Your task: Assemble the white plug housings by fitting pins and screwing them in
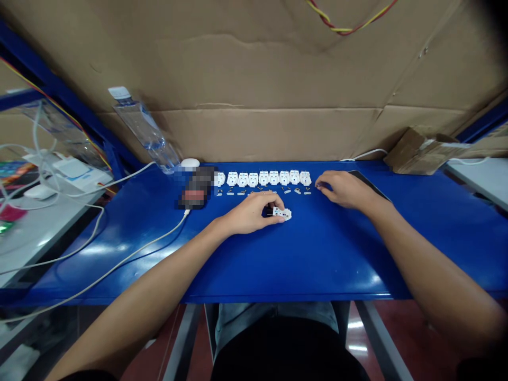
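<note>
Between the thumb and fingers of my left hand [256,212] is a small white plastic housing [282,214] with dark holes, held just over the blue table. Behind it runs a row of similar white housings [273,178], several side by side. In front of that row lie small metal parts [288,190], brass-coloured and silvery. Off the row's right end, my right hand [343,189] has its thumb and fingertips curled together in a pinch. Whatever they may hold is too small to make out.
A phone [195,190] with a white cable [159,241] lies left of the row. Behind it leans a clear plastic bottle [148,132] near a white rounded object [190,163]. A dark flat device [369,184] lies partly under my right hand; a cardboard box [416,152] stands back right.
</note>
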Action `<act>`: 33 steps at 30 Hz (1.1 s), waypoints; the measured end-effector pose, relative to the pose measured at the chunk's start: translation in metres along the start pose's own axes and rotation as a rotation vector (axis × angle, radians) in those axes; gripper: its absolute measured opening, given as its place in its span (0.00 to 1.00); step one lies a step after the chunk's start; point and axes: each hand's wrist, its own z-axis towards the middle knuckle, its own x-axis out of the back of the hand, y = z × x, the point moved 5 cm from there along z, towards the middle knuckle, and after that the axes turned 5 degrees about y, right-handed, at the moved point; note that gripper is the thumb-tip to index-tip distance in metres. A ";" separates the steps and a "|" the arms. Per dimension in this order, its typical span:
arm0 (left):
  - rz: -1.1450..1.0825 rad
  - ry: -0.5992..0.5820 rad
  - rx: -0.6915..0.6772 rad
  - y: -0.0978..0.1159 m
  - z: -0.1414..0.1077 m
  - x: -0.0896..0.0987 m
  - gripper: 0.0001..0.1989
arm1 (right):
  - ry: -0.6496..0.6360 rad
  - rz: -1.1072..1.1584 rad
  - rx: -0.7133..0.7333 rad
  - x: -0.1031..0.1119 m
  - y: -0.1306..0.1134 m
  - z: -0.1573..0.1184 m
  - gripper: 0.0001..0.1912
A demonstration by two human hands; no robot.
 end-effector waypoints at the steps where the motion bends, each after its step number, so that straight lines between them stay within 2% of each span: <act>1: 0.006 -0.002 -0.005 0.000 0.000 0.000 0.09 | 0.000 0.010 0.011 -0.001 0.000 0.000 0.11; 9: 0.068 0.009 -0.019 0.001 -0.001 -0.001 0.09 | -0.004 0.067 0.040 0.000 -0.009 0.000 0.11; 11: 0.079 0.012 -0.010 0.000 -0.001 -0.002 0.09 | 0.037 0.111 0.018 0.005 -0.009 0.000 0.12; 17: 0.086 -0.011 0.002 -0.002 -0.003 -0.002 0.09 | 0.377 0.471 -0.182 0.037 -0.010 -0.006 0.17; 21: 0.054 0.008 -0.016 -0.002 -0.002 -0.002 0.09 | 0.647 0.875 -0.089 0.057 -0.040 -0.014 0.11; 23: 0.035 0.018 -0.038 -0.001 -0.001 -0.002 0.08 | 0.649 1.073 -0.054 0.057 -0.060 -0.016 0.11; 27: 0.029 0.049 -0.054 -0.002 -0.001 -0.002 0.09 | 0.528 1.219 -0.018 0.042 -0.089 -0.016 0.14; 30: 0.021 0.076 -0.069 -0.003 -0.002 -0.003 0.11 | 0.425 1.253 0.025 0.027 -0.098 -0.015 0.14; 33: 0.028 0.071 -0.096 -0.002 -0.002 -0.003 0.11 | 0.376 1.252 0.038 0.020 -0.098 -0.014 0.14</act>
